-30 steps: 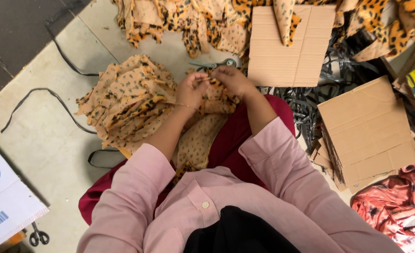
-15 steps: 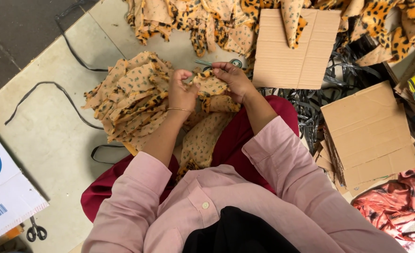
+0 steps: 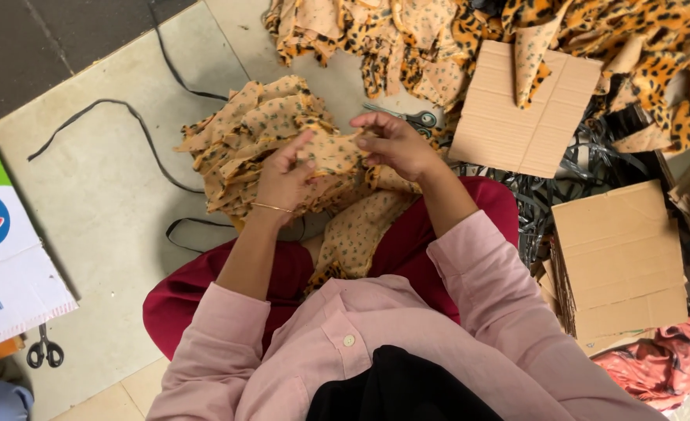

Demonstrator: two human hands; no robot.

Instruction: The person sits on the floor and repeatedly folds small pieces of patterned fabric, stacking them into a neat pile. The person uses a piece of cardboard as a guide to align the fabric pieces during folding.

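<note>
Over smooth pale floor tiles, both hands' fingers pinching one soft spotted tan fabric piece.

Your left hand is reaching toward twelve o'clock, fingers curled and pinching; your right hand is angling toward ten o'clock, fingertips closing.

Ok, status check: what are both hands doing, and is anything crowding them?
Left hand and right hand both grip one spotted tan fabric piece. Stack of cut pieces directly beneath. Grey-handled scissors lie just beyond the right hand.
</note>
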